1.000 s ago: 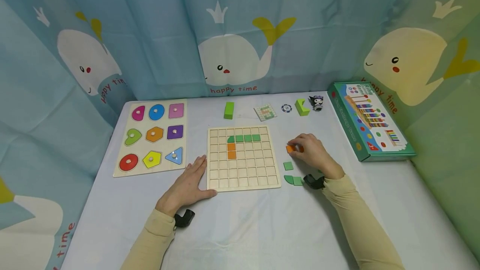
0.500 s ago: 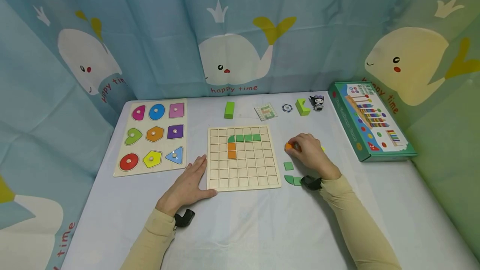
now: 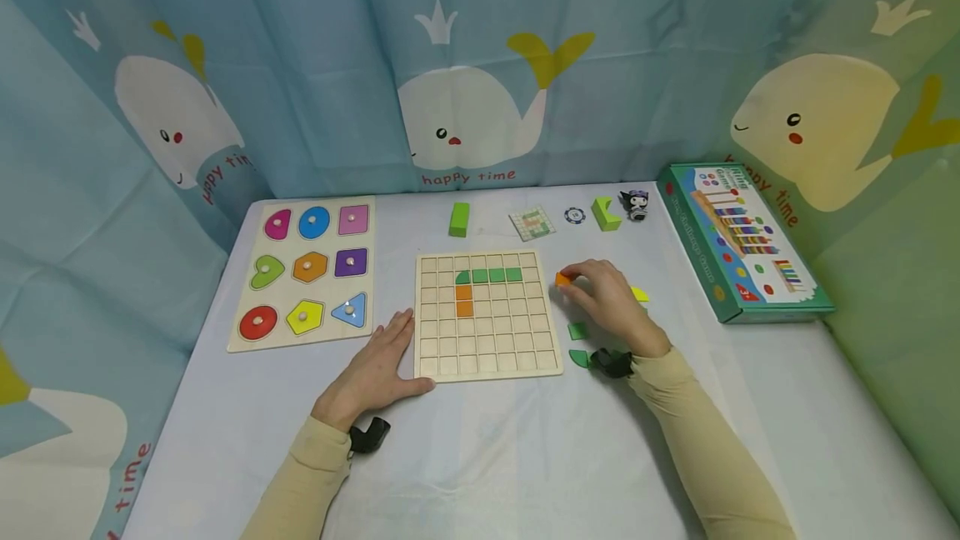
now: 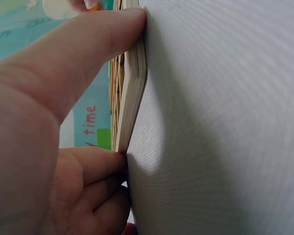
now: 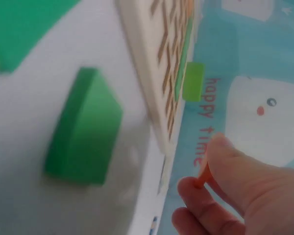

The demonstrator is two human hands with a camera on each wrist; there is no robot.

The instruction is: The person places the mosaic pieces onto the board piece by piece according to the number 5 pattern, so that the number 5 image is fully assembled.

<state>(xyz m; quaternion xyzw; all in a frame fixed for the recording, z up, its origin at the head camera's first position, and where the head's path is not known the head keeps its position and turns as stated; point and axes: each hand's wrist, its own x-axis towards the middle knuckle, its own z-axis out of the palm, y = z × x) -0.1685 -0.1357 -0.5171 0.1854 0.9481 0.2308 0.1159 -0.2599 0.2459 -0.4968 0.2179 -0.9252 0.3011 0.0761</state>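
Since the earlier frames your right hand (image 3: 611, 302) has carried the orange tile (image 3: 562, 278) up and left, off the counter (image 3: 480, 457) and toward the right edge of the grid board (image 3: 487, 357); a yellow piece (image 3: 639, 294) it was covering now shows at the right of the hand. Your left hand (image 3: 375, 369) has not moved and lies flat at the board's lower left corner, fingers straight, thumb against the edge.

Your right grip is narrow, with the fingertips pinching the tile. It sits just right of the board, in the middle of the head view, not touching it.

Expect the tile to be light, stiff and smooth, probably painted wood, so it is not fragile but it can slip or twist between your fingertips. Hold it by two opposite side edges, leaving the underside free so it can drop flat into a square.

For writing, the curtain (image 3: 480, 65) behind the counter reads "happy time" under the whale. The green box (image 3: 738, 244) at the right carries print too small to read, and the small card (image 3: 531, 224) near the top of the counter shows only a grid pattern.
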